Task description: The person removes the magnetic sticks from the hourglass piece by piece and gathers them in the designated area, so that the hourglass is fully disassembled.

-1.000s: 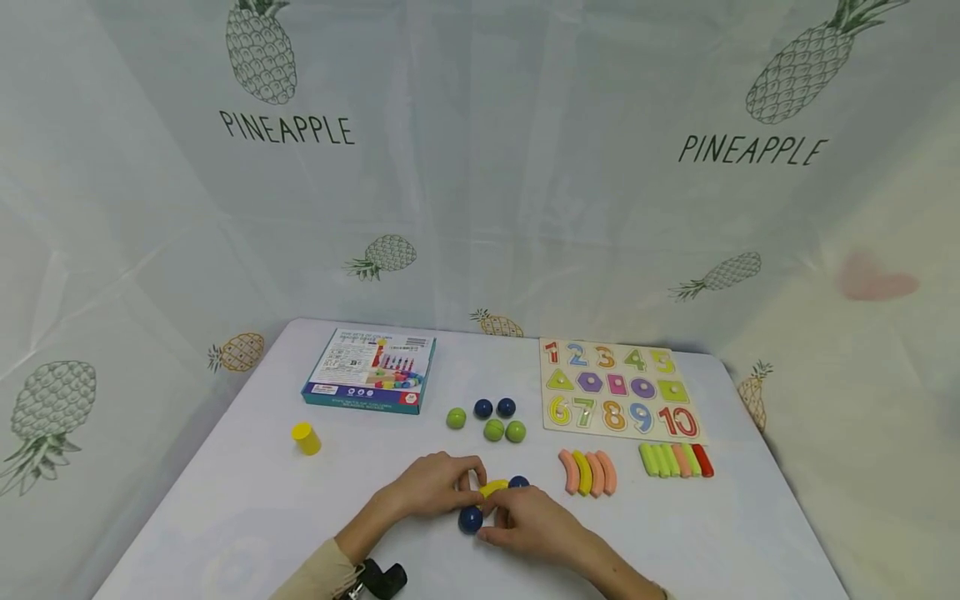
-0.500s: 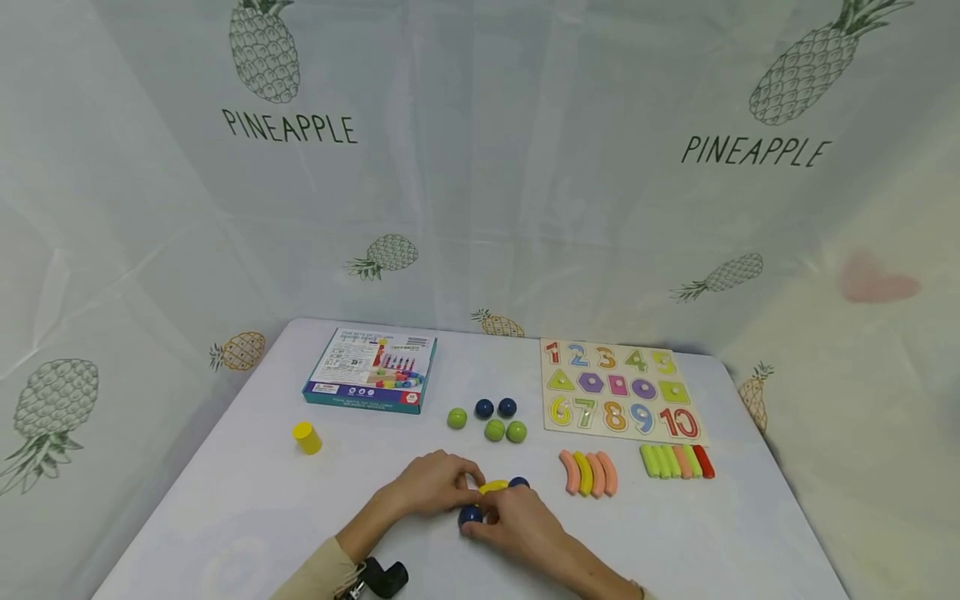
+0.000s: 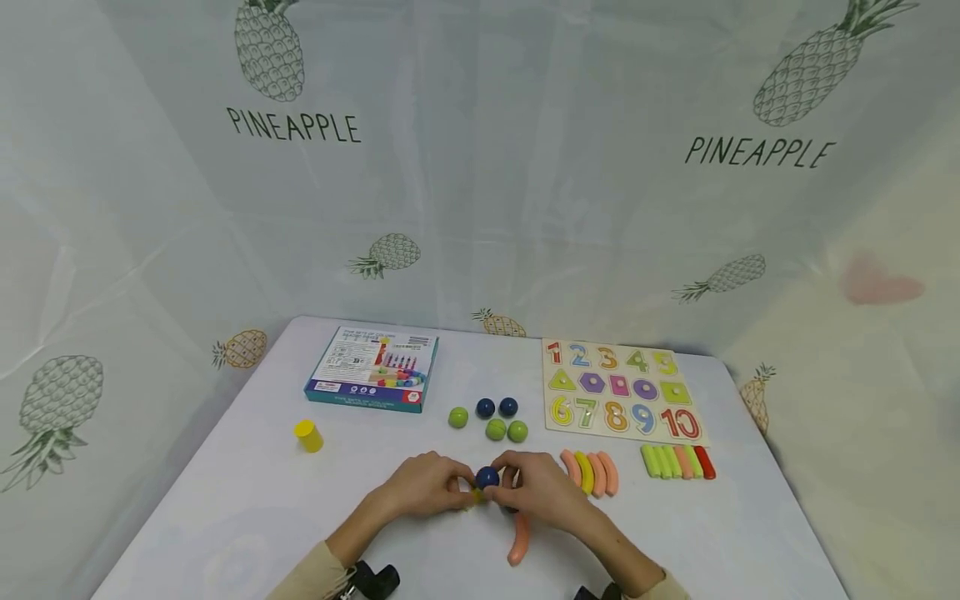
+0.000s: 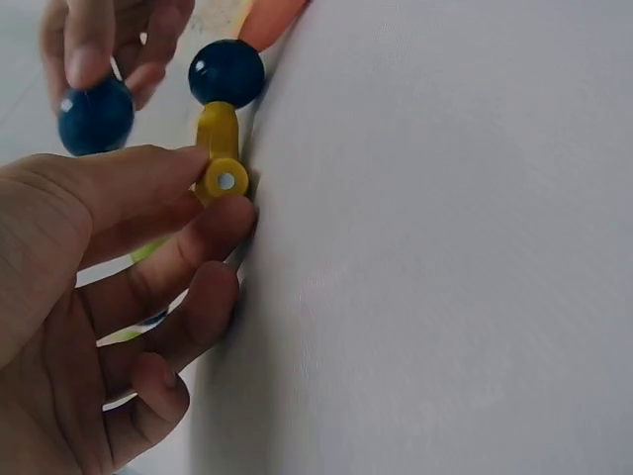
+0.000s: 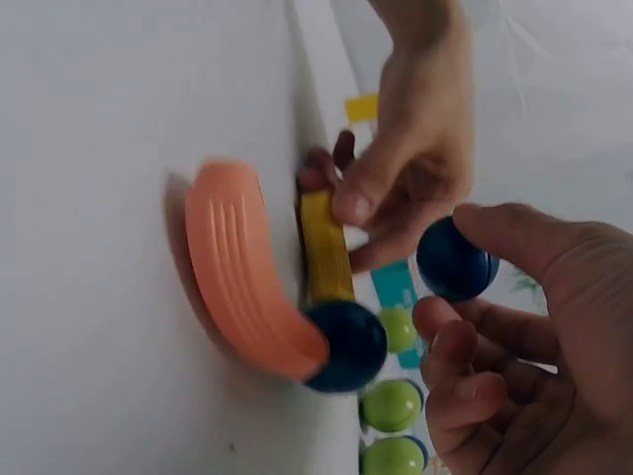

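In the head view my left hand [image 3: 423, 486] pinches the end of a yellow rod [image 4: 220, 129], held just over the table. A blue ball [image 5: 344, 348] sits at the rod's other end. From that ball extends a curved, grooved orange piece [image 5: 232, 272], lying on the table near my right hand [image 3: 543, 493]. My right thumb and fingers grip a second blue ball [image 5: 457, 259]. It is raised off the table, apart from the rod, as the left wrist view shows. The rod's end facing that camera has a pale round spot.
Behind the hands lie green balls [image 3: 496, 429] and two blue balls [image 3: 508, 407]. Curved pieces [image 3: 597, 474] and straight rods [image 3: 667, 461] line up at right, below a number puzzle board [image 3: 622, 392]. A flat box [image 3: 372, 369] and yellow cylinder [image 3: 308, 436] are at left.
My right hand has moved up and away from me, and now holds a blue ball off the table. The curved orange piece, hidden before, has come into view. My left hand stays nearly still.
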`<state>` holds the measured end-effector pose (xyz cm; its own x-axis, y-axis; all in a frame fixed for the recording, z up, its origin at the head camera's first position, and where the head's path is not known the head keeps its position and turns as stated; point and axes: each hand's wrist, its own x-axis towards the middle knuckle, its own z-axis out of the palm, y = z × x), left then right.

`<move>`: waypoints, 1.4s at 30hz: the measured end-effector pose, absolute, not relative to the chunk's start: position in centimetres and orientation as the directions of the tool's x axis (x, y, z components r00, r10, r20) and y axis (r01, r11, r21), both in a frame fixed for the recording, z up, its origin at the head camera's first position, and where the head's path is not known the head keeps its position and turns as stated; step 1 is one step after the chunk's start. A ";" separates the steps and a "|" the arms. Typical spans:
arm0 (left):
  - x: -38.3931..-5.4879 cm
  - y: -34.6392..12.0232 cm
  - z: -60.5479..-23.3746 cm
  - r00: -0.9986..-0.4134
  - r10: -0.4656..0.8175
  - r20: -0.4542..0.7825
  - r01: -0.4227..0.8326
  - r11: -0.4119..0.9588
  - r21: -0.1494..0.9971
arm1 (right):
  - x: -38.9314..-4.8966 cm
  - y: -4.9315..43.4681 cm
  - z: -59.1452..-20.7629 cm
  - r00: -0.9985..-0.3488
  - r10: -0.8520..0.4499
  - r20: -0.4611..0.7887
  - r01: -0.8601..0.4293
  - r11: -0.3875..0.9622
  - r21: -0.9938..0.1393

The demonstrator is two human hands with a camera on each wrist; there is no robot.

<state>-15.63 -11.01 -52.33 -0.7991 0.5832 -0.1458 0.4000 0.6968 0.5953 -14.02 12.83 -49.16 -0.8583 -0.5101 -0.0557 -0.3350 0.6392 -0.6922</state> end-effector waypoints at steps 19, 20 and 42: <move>-15.0 -12.1 -52.2 -0.802 0.570 -0.178 0.357 0.697 0.621 | -17.9 10.1 -51.0 -0.906 -0.423 -0.033 -0.346 0.780 -0.521; -15.0 -12.0 -52.1 -0.801 0.572 -0.177 0.359 0.696 0.622 | -18.0 10.1 -51.0 -0.908 -0.419 -0.020 -0.347 0.775 -0.529; -16.0 -10.8 -52.1 -0.789 0.600 -0.132 0.366 0.630 0.685 | -14.9 15.7 -48.4 -0.796 -0.538 -0.277 -0.317 0.761 -0.566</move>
